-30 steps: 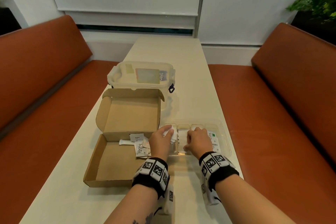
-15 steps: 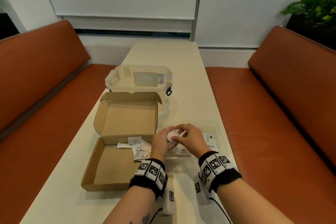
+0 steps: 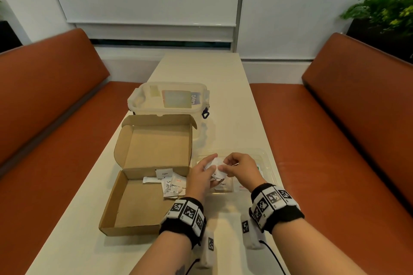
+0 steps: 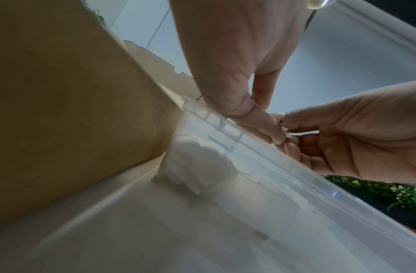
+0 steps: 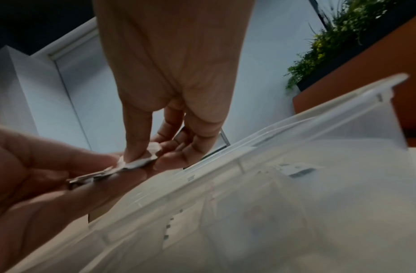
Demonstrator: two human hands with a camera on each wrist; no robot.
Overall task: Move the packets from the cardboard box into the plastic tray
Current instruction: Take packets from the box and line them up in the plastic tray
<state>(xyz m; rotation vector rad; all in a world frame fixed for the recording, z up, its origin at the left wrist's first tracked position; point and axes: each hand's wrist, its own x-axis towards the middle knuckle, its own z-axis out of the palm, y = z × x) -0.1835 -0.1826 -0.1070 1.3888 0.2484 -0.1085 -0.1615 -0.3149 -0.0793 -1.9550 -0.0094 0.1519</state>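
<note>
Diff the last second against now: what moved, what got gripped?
Both hands rose off the plastic tray and met above it. The right hand now pinches the white packets that the left hand holds. Cardboard box, its remaining packets and the lidded container stayed put.

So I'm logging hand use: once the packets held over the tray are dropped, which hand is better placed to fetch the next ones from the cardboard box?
Left. The left hand is right beside the cardboard box, nearest its remaining packets; the right hand is over the plastic tray, farther away.
</note>
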